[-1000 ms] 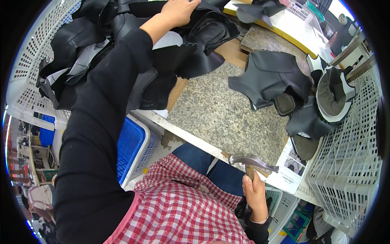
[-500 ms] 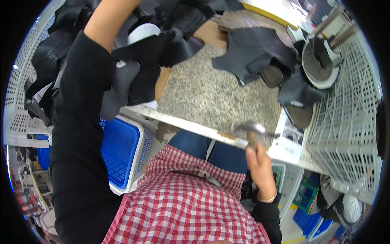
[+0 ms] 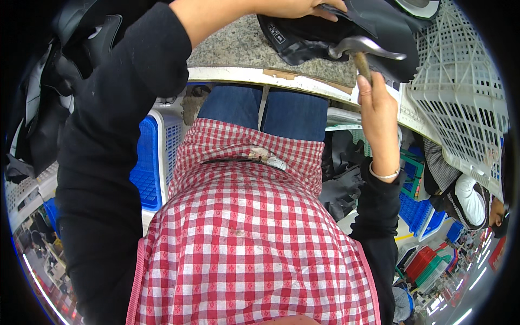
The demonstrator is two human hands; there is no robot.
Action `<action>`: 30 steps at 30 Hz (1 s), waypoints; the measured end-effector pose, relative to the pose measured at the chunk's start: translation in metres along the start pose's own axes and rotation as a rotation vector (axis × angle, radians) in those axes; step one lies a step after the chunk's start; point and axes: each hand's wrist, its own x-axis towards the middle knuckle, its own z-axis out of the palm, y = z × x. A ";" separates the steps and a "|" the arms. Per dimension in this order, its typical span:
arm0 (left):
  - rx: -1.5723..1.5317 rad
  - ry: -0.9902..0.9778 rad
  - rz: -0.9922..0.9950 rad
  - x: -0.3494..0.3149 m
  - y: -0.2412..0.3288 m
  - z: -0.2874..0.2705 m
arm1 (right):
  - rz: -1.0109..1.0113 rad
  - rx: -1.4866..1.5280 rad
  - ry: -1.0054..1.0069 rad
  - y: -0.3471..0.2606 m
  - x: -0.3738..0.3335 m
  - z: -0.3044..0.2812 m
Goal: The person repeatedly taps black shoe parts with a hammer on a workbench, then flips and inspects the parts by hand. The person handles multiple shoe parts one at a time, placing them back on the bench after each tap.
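We have our left hand [image 3: 295, 6] at the top of the view, fingers bent and slightly parted over a black, smooth, leather-like sheet piece [image 3: 302, 33] with a small white printed mark; we cannot tell whether those fingers grip it; the piece lies on the grey, speckled, stone-like top of the bench [image 3: 227, 44], towards its right part; our right hand [image 3: 380, 108] is closed around the brown wooden handle of a hammer with a curved, shiny metal head [image 3: 368, 46]; we hold that head upward, in front of the black piece, and cannot tell whether they touch; to the right we see a white perforated plastic basket [image 3: 460, 103], and below the bench on the left a blue plastic crate [image 3: 146, 162]
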 end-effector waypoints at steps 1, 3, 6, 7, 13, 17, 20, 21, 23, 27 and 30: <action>-0.009 -0.016 0.001 0.005 0.000 -0.003 | -0.059 0.029 0.043 -0.005 -0.001 -0.006; -0.056 -0.073 -0.004 0.015 -0.001 -0.009 | -0.096 0.046 0.101 -0.018 0.002 -0.013; -0.144 -0.157 -0.085 0.032 0.001 -0.017 | -0.199 -0.173 -0.015 -0.036 0.026 0.009; -0.162 -0.173 -0.100 0.036 0.000 -0.018 | -0.189 -0.289 -0.133 -0.041 0.034 0.018; -0.232 -0.368 -0.298 0.062 0.004 -0.025 | -0.112 -0.137 0.037 -0.048 0.032 0.004; -0.207 -0.238 -0.078 0.063 -0.004 -0.016 | -0.293 -0.235 -0.183 -0.046 0.031 0.015; -0.293 -0.305 -0.166 0.061 -0.009 -0.017 | -0.189 -0.317 -0.095 -0.047 0.034 0.014; -0.272 -0.318 -0.155 0.059 -0.008 -0.016 | -0.126 -0.241 -0.026 -0.047 0.031 0.011; -0.244 -0.359 -0.129 0.058 -0.006 -0.018 | -0.072 -0.090 -0.023 -0.042 0.030 0.009; -0.208 -0.180 -0.094 0.062 -0.001 -0.021 | -0.246 -0.248 -0.066 -0.035 0.031 0.004; -0.223 -0.361 -0.205 0.061 0.002 -0.020 | -0.012 -0.197 0.042 -0.034 0.026 -0.002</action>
